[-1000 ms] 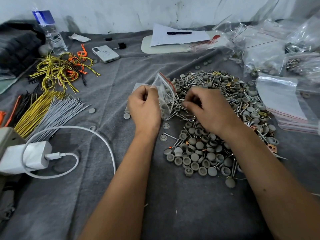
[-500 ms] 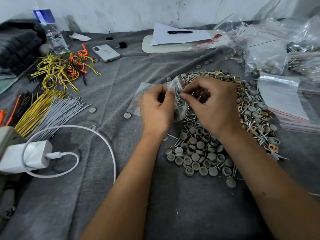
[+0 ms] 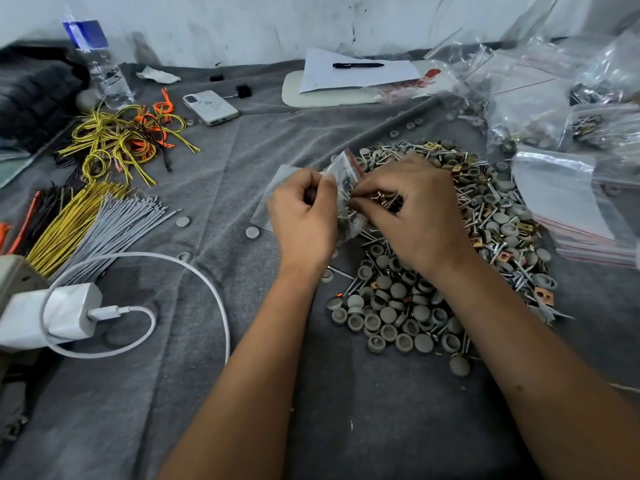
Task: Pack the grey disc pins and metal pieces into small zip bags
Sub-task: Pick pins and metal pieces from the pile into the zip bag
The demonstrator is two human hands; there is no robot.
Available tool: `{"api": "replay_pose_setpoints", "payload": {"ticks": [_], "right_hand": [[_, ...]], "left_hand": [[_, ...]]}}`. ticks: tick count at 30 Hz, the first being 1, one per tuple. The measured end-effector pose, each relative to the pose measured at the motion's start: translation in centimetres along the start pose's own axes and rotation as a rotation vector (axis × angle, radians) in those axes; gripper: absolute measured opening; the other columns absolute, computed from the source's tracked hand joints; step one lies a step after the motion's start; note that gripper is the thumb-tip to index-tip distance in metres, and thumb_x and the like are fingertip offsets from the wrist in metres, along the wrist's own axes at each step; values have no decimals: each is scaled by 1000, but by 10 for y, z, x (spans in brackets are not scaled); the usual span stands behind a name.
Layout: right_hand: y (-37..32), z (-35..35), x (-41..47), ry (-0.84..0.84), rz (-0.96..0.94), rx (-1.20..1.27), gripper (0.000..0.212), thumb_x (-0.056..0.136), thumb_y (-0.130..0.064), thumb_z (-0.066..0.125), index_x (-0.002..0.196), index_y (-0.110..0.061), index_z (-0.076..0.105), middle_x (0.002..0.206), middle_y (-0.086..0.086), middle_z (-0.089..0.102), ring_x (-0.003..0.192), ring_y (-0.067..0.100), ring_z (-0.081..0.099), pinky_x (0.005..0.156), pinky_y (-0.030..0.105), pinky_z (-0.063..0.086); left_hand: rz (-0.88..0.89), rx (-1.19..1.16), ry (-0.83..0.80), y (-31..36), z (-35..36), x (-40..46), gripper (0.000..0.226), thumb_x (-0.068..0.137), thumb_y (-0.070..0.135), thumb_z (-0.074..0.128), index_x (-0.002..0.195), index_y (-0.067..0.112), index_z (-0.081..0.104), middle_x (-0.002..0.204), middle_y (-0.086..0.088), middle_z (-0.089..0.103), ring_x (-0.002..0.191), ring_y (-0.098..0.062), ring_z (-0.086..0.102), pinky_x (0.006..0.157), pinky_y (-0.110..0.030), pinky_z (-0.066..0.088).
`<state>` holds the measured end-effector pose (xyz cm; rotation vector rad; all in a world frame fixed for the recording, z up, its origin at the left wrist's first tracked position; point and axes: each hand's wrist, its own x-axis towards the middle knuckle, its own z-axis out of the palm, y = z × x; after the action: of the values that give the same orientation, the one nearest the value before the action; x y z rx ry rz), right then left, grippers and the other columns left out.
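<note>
Starting at the far left, I pass over the white charger [image 3: 55, 315] and the bundle of grey cable ties [image 3: 114, 230] lying on the grey cloth [image 3: 242, 393]; none of it matters to the packing.

My left hand [image 3: 303, 216] is curled round the small zip bag [image 3: 341, 181], pinching its thin film just below the red-striped mouth. I judge that film soft, slippery and nearly weightless, so it will crumple unless I hold it right at the stiffer zip edge, where the seal gives the fingers something firm.

Just beside it, my right hand [image 3: 412, 216] is bunched at the bag's mouth, fingertips clamped on a small cluster of metal pieces [image 3: 384, 197], brass-coloured clips and thin pins. They look hard, light and pointed; I expect the tips could snag or pierce the film, so they should go in heads first, gripped by their middles.

Under and to the right of that hand lies the pile of grey disc pins [image 3: 398, 306], caps and shafts tangled with screws. Further right sits the stack of empty zip bags [image 3: 561, 199].
</note>
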<state>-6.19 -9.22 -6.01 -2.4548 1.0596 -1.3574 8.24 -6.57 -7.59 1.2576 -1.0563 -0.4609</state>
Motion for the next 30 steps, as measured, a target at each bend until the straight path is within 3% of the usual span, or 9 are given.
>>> {"api": "replay_pose_setpoints", "payload": {"ticks": [5,8,12,20,24,26,28,30], "right_hand": [[4,-4,1,136,105,36,12,89,-22,78,96,-12,79,90,-5,74,83,7,64,80,19,49],[13,-4,-1,-66,184,-54,12,90,-25,79,99,-17,79,91,-5,73,85,8,58,81,27,47],[14,-1,-4,-439,183,-251,24,87,-40,78,108,-29,76,105,-1,67,110,22,54,97,39,47],[10,-1,-2,-527,200,-325,26,90,-41,74,105,-20,74,110,1,59,116,22,47,100,40,45],[9,0,-1,-407,225,-205,12,97,-29,68,103,-18,67,105,-3,62,110,17,53,98,35,47],[8,-1,0,-258,292,-46,7,98,-19,68,103,-17,64,95,-8,62,91,7,59,84,18,50],[7,-2,1,-111,324,81,15,96,-12,70,110,-16,66,91,-11,64,82,-6,60,75,4,47],[6,-4,2,7,300,167,18,95,-10,71,112,-15,71,92,-11,69,84,-6,64,76,5,49]], "left_hand": [[-30,-27,62,-3,-2,2,30,95,7,57,67,-3,56,61,-8,50,59,-18,44,56,-37,38],[-57,-38,112,-3,-3,4,34,95,5,57,61,9,52,57,2,46,57,-10,41,55,-29,35],[-85,-71,142,-5,-4,7,43,95,4,56,56,18,45,56,3,43,58,-14,39,57,-30,32],[-78,-64,139,-4,-4,7,44,96,5,57,56,20,45,55,6,43,56,-11,39,56,-29,33],[-77,-59,141,-4,-4,7,43,95,4,57,56,19,47,55,5,45,57,-11,41,57,-28,34],[-76,-54,140,-4,-4,6,42,95,4,57,56,18,48,55,6,46,56,-8,41,56,-27,35],[-71,-49,130,-4,-4,5,40,95,3,57,57,15,48,56,6,46,55,-6,41,55,-25,35],[-59,-46,101,-3,-3,4,36,96,2,56,61,8,50,56,4,47,53,-5,41,53,-23,35]]}}
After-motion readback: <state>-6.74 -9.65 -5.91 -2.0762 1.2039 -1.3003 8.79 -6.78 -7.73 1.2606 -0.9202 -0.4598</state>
